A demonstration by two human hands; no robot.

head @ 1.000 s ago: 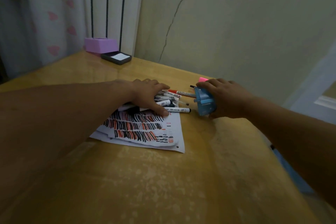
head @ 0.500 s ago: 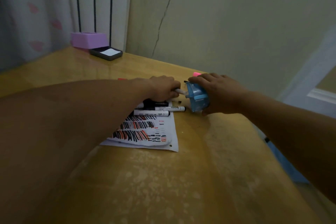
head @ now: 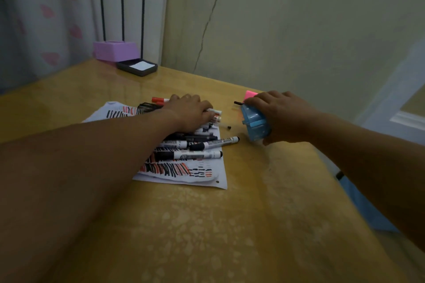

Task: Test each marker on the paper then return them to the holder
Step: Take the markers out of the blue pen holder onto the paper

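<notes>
Left hand (head: 190, 113) back on markers (head: 195, 156), off holder (head: 255, 127)

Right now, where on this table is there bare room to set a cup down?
The widest bare stretch is the table this side of the paper, between the forearms. Another lies between the black tray and the paper. Crowded: the markers around the left hand, and the blue holder in the right hand.

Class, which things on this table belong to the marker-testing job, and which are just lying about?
Job: markers, scribbled paper, blue holder gripped by the right hand.
Lying about: purple box, black tray, pink block.
</notes>
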